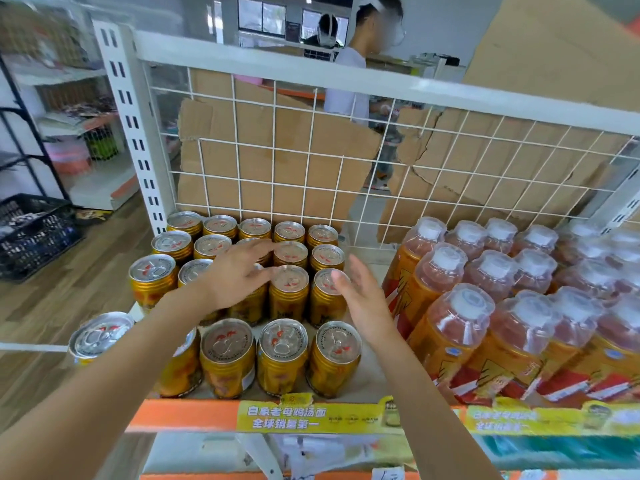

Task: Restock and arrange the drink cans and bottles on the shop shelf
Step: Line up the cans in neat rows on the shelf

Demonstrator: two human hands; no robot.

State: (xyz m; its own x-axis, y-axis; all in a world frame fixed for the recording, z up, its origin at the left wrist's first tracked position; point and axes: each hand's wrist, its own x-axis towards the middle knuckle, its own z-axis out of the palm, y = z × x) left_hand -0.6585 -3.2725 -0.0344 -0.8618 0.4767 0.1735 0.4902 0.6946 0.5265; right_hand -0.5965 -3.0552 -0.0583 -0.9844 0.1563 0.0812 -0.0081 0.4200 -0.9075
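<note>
Several gold drink cans [282,355] with silver pull-tab lids stand in rows on the left half of the shelf [187,414]. Orange bottles [450,327] with clear caps fill the right half. My left hand [239,271] hovers over the middle cans, fingers spread, fingertips near a can lid [289,277]. To the right of the can block, my right hand [363,299] is upright with its palm facing left, beside the rightmost can column [327,296]. Neither hand holds anything. One can [100,336] pokes out at the shelf's left front corner, partly hidden by my left forearm.
A white wire grid [311,161] backs the shelf, with cardboard [263,147] behind it. A person in a white shirt [349,64] stands beyond the grid. A black crate [31,230] sits on the wooden floor at left. Yellow price strips [311,415] line the orange shelf edge.
</note>
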